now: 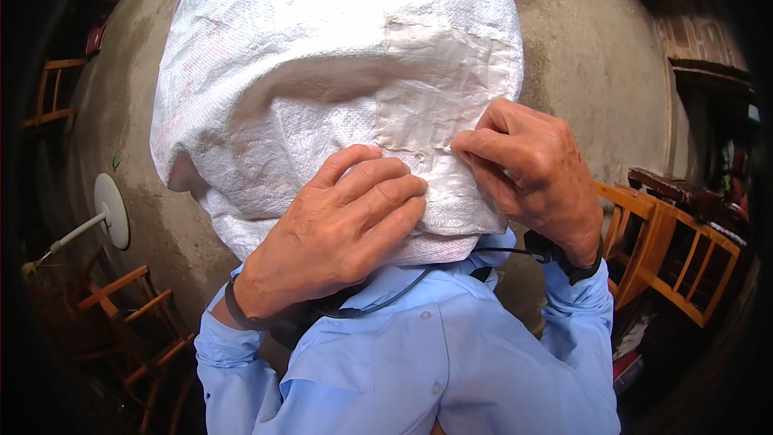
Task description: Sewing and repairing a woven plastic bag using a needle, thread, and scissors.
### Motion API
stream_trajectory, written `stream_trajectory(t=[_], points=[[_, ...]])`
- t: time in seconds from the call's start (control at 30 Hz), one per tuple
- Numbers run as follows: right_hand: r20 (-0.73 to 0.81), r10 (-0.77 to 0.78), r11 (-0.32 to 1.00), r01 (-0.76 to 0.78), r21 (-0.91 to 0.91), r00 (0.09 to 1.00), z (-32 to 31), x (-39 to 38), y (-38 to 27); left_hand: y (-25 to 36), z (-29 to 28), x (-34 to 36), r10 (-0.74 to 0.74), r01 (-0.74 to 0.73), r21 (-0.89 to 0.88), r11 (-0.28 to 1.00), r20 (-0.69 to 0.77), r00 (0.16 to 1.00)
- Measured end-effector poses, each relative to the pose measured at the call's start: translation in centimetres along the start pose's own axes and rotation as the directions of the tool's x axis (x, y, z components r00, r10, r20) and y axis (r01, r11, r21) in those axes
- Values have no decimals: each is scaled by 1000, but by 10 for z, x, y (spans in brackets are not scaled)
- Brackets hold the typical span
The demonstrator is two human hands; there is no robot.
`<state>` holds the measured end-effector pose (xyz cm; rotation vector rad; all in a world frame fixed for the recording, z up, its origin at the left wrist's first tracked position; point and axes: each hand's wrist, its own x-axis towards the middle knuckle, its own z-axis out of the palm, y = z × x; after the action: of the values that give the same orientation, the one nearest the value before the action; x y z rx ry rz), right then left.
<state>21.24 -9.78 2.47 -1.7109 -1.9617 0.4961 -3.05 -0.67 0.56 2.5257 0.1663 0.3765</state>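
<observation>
- Before us: creased white sack (322, 36), pale patch (439, 89).
- Our right hand (538, 169) presses fingertips together at the patch's lower edge; we cannot tell our left hand (342, 225) grip.
- Floor (133, 89) flanks the sack.

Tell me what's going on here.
A person in a light blue shirt is handling a white woven sack with a pale patch on it. The left hand lies on the sack near the patch's lower left corner. The right hand has its fingertips bunched at the lower edge; whether they hold anything small, I can't tell.
</observation>
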Motion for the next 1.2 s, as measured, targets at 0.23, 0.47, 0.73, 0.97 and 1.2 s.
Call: stream_trajectory(t=[0.23, 0.47, 0.73, 0.97, 1.2], points=[[16, 16, 1000, -16, -10, 1000, 1, 2, -3, -2, 1, -2, 8, -8, 2, 1000, -3, 1000], [9, -11, 999, 12, -38, 1000, 4, 4, -4, -3, 1, -2, 2, -2, -10, 1000, -2, 1000], [-52, 30, 998, -28, 47, 998, 11, 1, 2, -3, 2, -3, 8, -8, -12, 1000, -12, 1000], [-57, 16, 999, -13, 49, 998, 12, 5, 0, -4, 1, -3, 12, -12, -9, 1000, -3, 1000], [-44, -30, 999, 32, 41, 999, 10, 7, 4, -1, -6, 3, -18, 17, -65, 998, -19, 1000]])
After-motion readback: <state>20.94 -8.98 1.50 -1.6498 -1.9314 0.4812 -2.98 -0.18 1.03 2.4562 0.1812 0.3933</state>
